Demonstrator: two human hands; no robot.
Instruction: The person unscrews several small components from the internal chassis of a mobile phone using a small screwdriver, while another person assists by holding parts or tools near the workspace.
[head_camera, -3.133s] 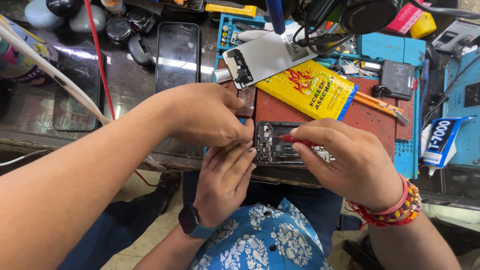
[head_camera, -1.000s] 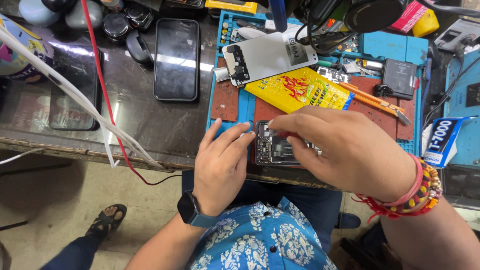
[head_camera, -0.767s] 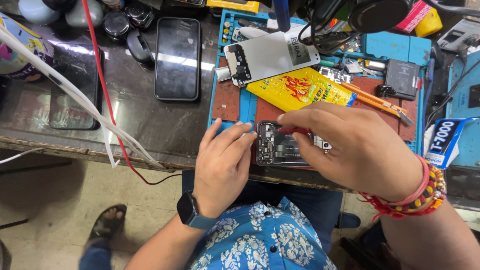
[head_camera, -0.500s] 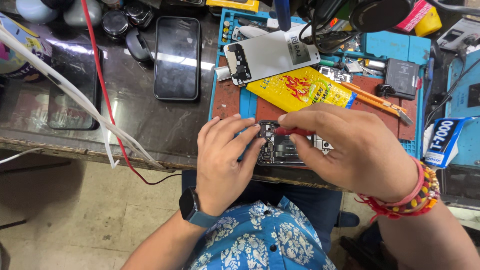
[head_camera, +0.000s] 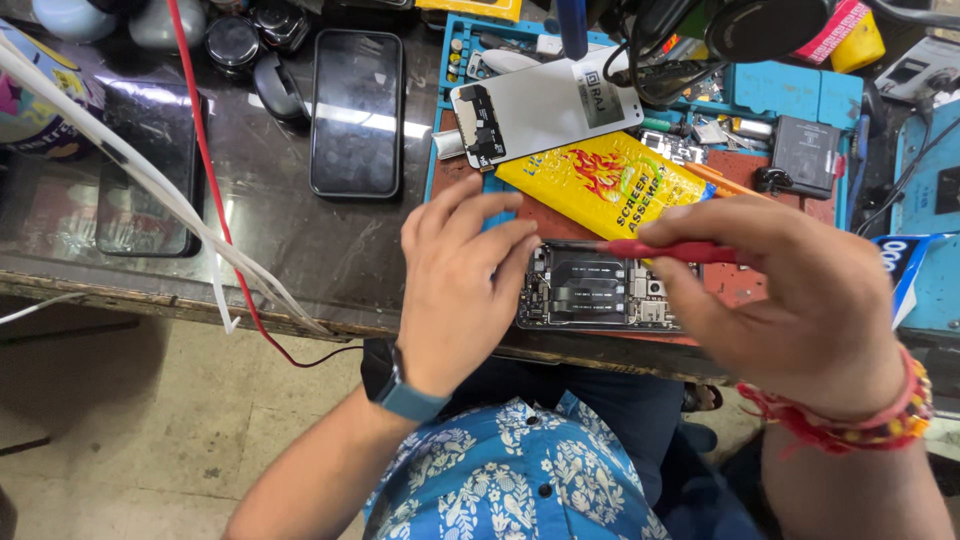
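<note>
The opened phone lies lengthwise across the tabletop edge. The left hand, fingers spread, steadies its left end. The right hand pinches a red screwdriver, tip apparently over the phone's upper-left corner.

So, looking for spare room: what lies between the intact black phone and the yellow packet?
In the head view, a white phone back cover lies between black phone and yellow packet.

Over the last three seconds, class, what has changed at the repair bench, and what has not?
The extra arm that reached across from the left has gone. The left hand still steadies the opened phone, and the right hand still holds the red screwdriver over it. The black phone and yellow packet lie unmoved.
</note>
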